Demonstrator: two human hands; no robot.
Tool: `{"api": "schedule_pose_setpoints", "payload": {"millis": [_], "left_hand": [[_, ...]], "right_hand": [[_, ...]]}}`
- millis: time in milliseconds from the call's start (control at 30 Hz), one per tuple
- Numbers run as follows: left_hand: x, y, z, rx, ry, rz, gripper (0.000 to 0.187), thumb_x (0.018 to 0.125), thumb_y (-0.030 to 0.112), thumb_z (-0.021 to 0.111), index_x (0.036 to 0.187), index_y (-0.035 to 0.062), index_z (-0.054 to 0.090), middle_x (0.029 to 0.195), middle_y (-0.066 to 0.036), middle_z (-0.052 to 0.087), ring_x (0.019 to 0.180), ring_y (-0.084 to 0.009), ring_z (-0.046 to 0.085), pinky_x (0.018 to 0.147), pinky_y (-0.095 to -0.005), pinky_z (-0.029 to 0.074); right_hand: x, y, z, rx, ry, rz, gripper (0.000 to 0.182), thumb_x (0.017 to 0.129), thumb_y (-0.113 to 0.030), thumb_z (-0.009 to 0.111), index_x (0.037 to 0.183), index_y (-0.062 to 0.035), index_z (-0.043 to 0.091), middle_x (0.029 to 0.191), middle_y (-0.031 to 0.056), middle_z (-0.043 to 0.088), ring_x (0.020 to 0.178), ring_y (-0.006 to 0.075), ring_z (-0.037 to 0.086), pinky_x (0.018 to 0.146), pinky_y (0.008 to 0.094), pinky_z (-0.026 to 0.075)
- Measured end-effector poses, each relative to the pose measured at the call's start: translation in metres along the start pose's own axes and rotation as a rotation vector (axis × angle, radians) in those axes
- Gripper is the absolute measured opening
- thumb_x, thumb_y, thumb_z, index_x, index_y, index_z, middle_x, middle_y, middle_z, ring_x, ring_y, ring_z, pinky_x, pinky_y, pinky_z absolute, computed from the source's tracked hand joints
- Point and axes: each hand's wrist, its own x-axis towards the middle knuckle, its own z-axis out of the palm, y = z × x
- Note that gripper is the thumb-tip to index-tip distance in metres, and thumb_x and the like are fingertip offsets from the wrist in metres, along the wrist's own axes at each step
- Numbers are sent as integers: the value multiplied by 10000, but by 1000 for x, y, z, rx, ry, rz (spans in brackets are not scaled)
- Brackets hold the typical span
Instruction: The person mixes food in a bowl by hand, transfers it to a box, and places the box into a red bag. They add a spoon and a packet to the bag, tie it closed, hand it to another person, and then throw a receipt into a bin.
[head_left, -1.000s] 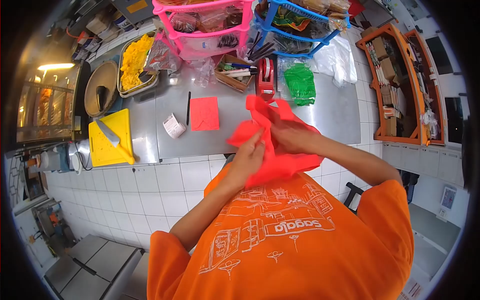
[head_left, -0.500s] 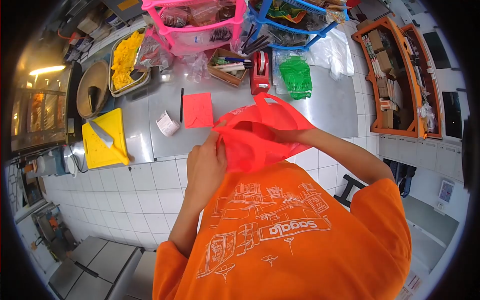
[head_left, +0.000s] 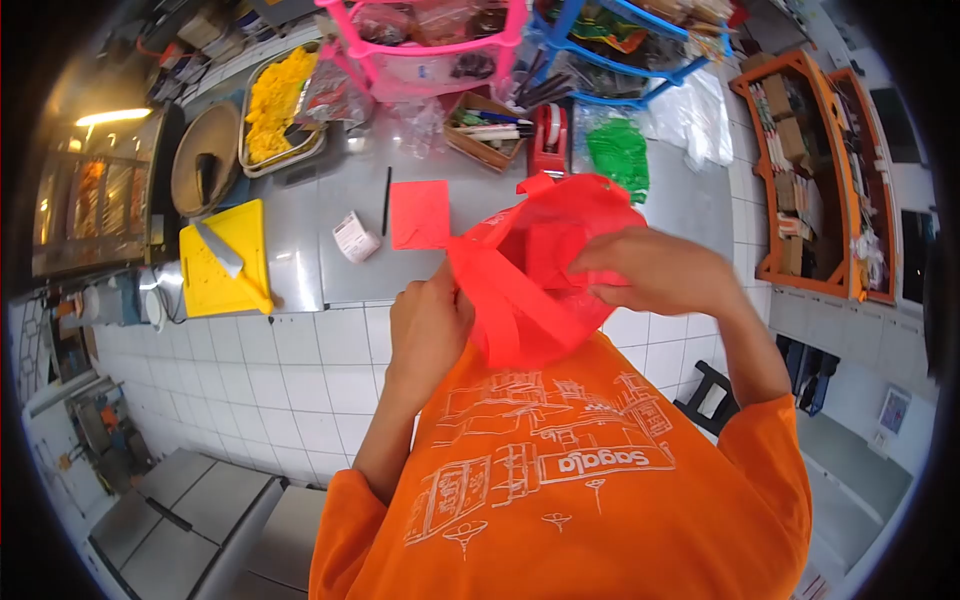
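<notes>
A red fabric carrier bag (head_left: pixel 525 310) with strap handles hangs in front of my orange shirt, at the table's near edge. Its mouth is spread wide and faces up. My left hand (head_left: pixel 428 325) is closed round the left side of the rim. At the right side of the mouth, my right hand (head_left: pixel 665 272) has its fingers curled on the red fabric. A flat red square (head_left: pixel 420 215) lies on the table just beyond the bag, beside a black pen-like stick (head_left: pixel 387 200) and a crumpled white printed slip (head_left: pixel 355 237).
On the steel table (head_left: pixel 300 225), a knife (head_left: pixel 222 252) rests on a yellow cutting board (head_left: pixel 250 220). Farther back are a tray of yellow food (head_left: pixel 275 105), a box of pens (head_left: pixel 487 135), a red tape dispenser (head_left: pixel 549 150), green bags (head_left: pixel 618 155), and pink (head_left: pixel 430 55) and blue racks (head_left: pixel 620 95).
My right hand has come up out of the bag to its right rim, and the mouth is wider. My left hand keeps its grip. The view has shifted slightly.
</notes>
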Motion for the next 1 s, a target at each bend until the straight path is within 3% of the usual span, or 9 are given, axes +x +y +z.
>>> {"api": "schedule_pose_setpoints", "payload": {"millis": [33,167,233,300,400,500,667,800,1000], "left_hand": [[-2,0,0,16,-5,-38,311,876,84,614,1184,45,604,717,-214,642,659,-446,621,580,-531,482],[-12,-1,6,-28,164,13,311,839,22,622,1147,53,592,1023,-241,658,754,-449,640,591,-528,509],[-19,13,6,-149,285,-16,303,829,-8,615,1128,37,592,1142,-236,609,787,-449,641,594,-521,519],[-25,14,1,-161,297,0,291,829,-41,605,1115,15,595,1208,-217,596,815,-420,646,627,-493,527],[-30,8,4,-61,224,73,246,847,-54,589,1088,-9,609,1215,-189,609,875,-366,650,711,-449,538],[-22,2,7,-30,206,88,192,867,28,603,1055,3,629,1208,-194,596,973,-369,638,788,-456,546],[-1,25,-3,-12,124,-103,338,858,256,717,1094,23,653,1303,-213,551,1040,-385,630,843,-483,547],[-1,36,2,149,163,-10,434,904,310,688,1244,66,575,1421,-280,428,1100,-452,607,851,-527,527],[-29,60,-19,115,-304,-261,760,739,340,847,1366,134,471,1506,-263,360,972,-492,646,791,-537,552]], "right_hand": [[5,-31,-25,112,14,-21,343,910,-154,633,1241,-66,612,1135,156,673,1118,351,613,918,432,508],[145,-51,-13,24,546,-291,377,856,-237,686,1182,-73,591,1050,156,675,1081,358,612,842,454,532],[237,-29,33,-96,358,-166,648,749,-304,795,1295,-101,511,1192,215,609,1110,404,601,835,553,523],[269,-26,67,-384,271,42,911,640,-335,883,1376,-103,400,1278,232,504,1159,422,539,877,560,487],[284,-12,88,-451,233,52,1055,565,-350,913,1439,-117,368,1284,225,490,1196,437,510,886,603,468],[272,-15,66,-347,206,-6,1037,570,-336,910,1456,-158,401,1296,235,504,1209,423,507,901,651,441],[179,-51,-14,-570,575,-146,910,619,-305,857,1413,-106,459,1214,196,529,1123,410,554,933,519,474],[68,-73,-67,-500,772,-256,844,591,-252,830,1364,-95,529,1231,190,519,1136,397,550,965,411,480],[11,-70,-68,-164,493,-206,816,574,-226,814,1330,-96,535,1240,161,501,1137,373,541,968,420,465]]}}
